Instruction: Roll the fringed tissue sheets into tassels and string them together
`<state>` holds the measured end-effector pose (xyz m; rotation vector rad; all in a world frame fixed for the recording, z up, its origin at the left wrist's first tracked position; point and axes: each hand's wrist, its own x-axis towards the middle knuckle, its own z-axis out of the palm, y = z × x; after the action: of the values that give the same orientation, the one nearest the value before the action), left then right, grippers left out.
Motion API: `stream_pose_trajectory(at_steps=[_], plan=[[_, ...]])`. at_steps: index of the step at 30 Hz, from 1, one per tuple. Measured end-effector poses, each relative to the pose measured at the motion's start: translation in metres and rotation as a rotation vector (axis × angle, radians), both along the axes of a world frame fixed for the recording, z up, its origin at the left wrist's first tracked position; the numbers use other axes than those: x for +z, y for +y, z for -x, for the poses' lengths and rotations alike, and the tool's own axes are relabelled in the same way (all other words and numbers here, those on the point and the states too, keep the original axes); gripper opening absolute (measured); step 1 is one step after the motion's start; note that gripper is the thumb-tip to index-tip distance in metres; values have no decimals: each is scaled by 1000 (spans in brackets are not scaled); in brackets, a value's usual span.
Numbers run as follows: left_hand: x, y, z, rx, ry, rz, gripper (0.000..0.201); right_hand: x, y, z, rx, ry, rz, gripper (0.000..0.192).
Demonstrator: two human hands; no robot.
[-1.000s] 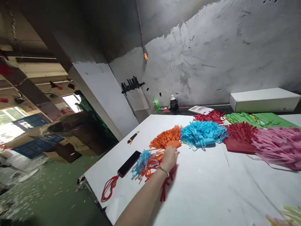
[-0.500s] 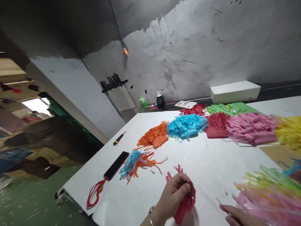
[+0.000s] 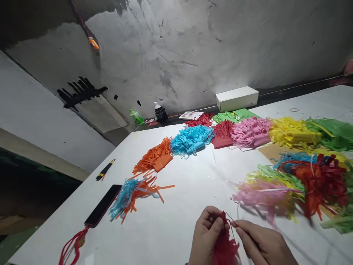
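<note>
At near edge, left hand [image 3: 205, 230] clamped on red fringe bundle [image 3: 224, 247] — right hand [image 3: 261, 243], touching from right, pinching thin needle [image 3: 231, 219], slanting far-left.

Both hands — left hand [image 3: 205, 235], right hand [image 3: 261, 244] — pinch red fringe [image 3: 224, 248].

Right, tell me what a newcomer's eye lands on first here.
The row of bright fringed paper piles across the far side of the white table: orange, blue, red, pink, yellow, green. At the near edge, the left hand grips a red fringed bundle while the right hand pinches a thin wire against it.
</note>
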<state>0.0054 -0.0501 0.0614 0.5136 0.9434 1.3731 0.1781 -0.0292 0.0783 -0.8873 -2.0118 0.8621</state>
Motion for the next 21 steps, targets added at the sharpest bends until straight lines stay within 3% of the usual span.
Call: stream_pose_trajectory(at_steps=[5, 9, 13, 16, 18, 21], plan=[[9, -10, -16, 68, 107, -51, 32, 3, 0, 4, -20, 90, -6, 18], [1, -13, -7, 62, 245, -22, 37, 3, -2, 4, -91, 138, -24, 20], [-3, -15, 26, 126, 670, 20, 36, 4, -1, -6, -149, 183, -87, 15], [9, -16, 42, 142, 958, -76, 39, 9, 0, -9, -91, 153, -160, 15], [19, -17, 40, -59, 954, -161, 37, 13, 2, -7, -42, 142, -201, 15], [27, -16, 22, -427, 707, -181, 35, 15, 3, -4, -28, 170, -199, 17]])
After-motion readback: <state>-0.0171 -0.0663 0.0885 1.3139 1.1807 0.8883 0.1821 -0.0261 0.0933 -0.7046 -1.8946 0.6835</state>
